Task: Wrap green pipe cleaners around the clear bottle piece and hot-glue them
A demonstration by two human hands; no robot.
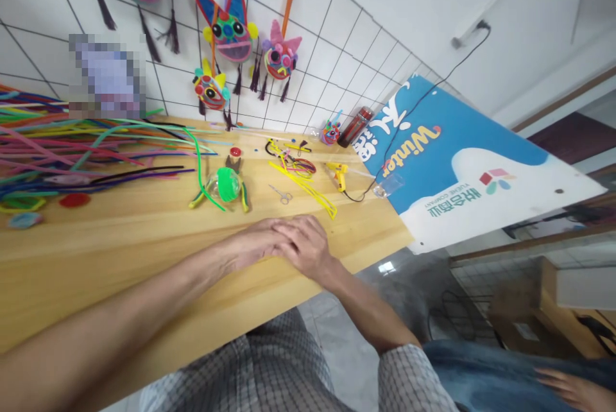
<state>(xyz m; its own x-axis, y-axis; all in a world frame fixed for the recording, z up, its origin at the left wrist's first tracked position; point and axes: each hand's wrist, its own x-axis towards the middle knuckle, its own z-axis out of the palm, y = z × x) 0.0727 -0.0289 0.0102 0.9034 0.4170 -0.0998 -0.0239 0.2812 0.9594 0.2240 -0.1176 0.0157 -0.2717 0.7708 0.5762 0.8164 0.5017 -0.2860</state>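
Note:
My left hand (257, 240) rests on the wooden table, its fingers mostly hidden under my right hand. Over it, my right hand (308, 246) is folded, fingers wrapped round the left. Just beyond my hands lie small scissors (281, 194). Further left sits a clear round piece partly wrapped in bright green pipe cleaner (228, 185), with a loose green strand (199, 162) trailing from it. It rests on or against pliers (234, 165) with yellow-green handles. A bent yellow pipe cleaner (308, 190) and a yellow glue gun (339, 176) lie to the right.
Many coloured pipe cleaners (96, 149) cover the table's left end. Decorated masks (233, 30) hang on the wall grid. A thermos (356, 126) and a blue-and-white sign board (433, 142) are at the right, where a cord runs. Another person's hand (577, 389) shows at lower right.

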